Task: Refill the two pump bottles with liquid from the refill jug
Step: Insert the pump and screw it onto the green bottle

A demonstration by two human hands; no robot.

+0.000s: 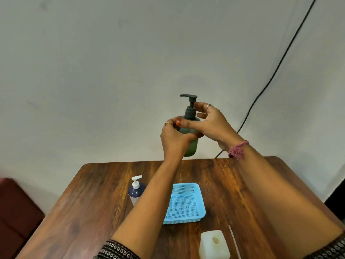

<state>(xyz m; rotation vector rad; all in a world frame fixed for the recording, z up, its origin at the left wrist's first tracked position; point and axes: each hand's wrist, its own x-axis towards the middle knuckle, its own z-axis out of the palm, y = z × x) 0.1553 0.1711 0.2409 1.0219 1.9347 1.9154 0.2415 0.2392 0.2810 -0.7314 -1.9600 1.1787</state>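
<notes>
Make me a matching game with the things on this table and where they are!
Things:
1. green bottle
2. blue bottle
3. basket
4. jug

Places:
A. standing on the table, left of the arms
B. held up in the air by both hands
C. at the near edge, bottom of the picture
D. in the middle of the table, with nothing in it

Pairs: 1-B, 2-A, 3-D, 4-C

The left hand grips the green bottle's body; the right hand is at its pump collar.
</notes>
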